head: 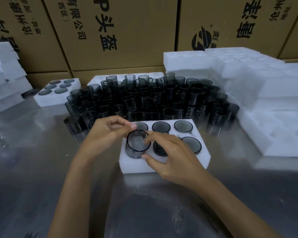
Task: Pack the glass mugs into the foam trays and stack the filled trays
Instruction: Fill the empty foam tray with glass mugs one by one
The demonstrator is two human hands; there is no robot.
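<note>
A white foam tray (163,164) with six round pockets lies on the steel table in front of me. Smoky glass mugs sit in five of its pockets. A sixth mug (136,146) stands half sunk in the front left pocket. My right hand (170,157) holds that mug, index finger over its rim and thumb on its front side. My left hand (107,134) hovers at the mug's far rim with curled fingers that pinch at it. A dense crowd of loose mugs (144,98) stands behind the tray.
A filled tray (56,96) lies at the back left, beside a stack of foam trays (5,79). Piles of empty foam trays (265,100) fill the right side. Cardboard boxes (119,31) wall off the back. One mug (73,123) stands apart at the left.
</note>
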